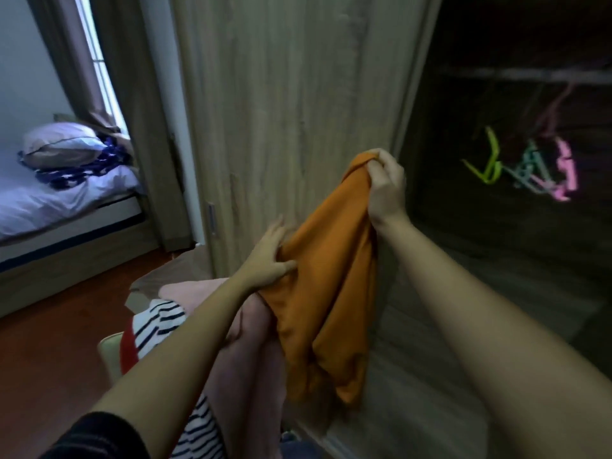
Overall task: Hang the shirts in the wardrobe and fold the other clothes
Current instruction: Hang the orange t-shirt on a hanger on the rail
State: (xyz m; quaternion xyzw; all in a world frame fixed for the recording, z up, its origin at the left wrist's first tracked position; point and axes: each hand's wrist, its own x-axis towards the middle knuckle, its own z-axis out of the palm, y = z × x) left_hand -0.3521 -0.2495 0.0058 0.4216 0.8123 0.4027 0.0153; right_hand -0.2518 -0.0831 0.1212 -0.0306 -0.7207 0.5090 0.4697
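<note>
An orange garment (328, 286) hangs bunched in front of the wooden wardrobe door (281, 111). My right hand (385, 183) is shut on its top edge and holds it up. My left hand (270, 256) grips the cloth lower down on its left side, thumb pressed into the fabric. Under my left arm lie a pink garment (251, 352) and a black-and-white striped garment (162, 323) with a red part, heaped together. Inside the open, dark wardrobe, green (490, 162), teal (530, 165) and pink (564, 168) hangers dangle from the rail (530, 74).
A bed (59, 200) with a white sheet, a pillow (61, 144) and a blue-and-white cloth stands at the left by a curtained window. Red-brown floor (49, 352) runs between the bed and the clothes heap. The wardrobe's bottom board (430, 376) lies low at the right.
</note>
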